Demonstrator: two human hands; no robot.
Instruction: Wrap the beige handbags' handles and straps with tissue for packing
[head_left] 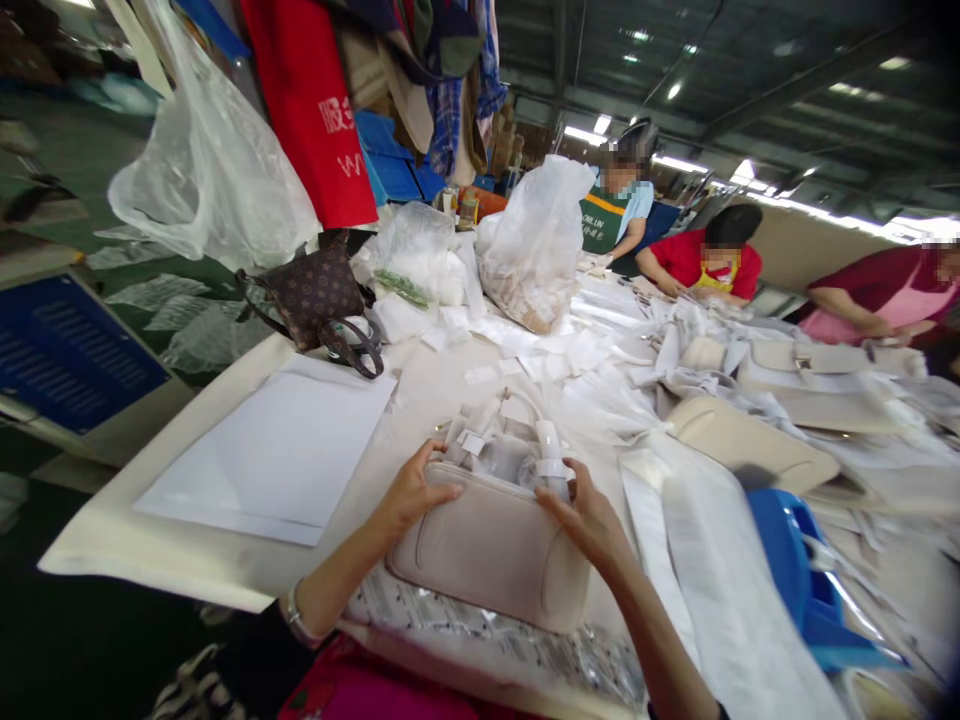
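Fingers of the left hand (409, 490) pinch the beige bag (491, 550) at its top left, in the head view; those of the right hand (585, 515) grip its top right, beside the wrapped handle (550, 450). The step looks like steadying the bag, near the worktop's (424, 380) near edge; shifting it would call for an even grip. White sheets (270, 450) lie left; some open room shows beyond the bag, before scattered paper (517, 345)

One head-worn view, forward and down, close above the hands (411, 492).
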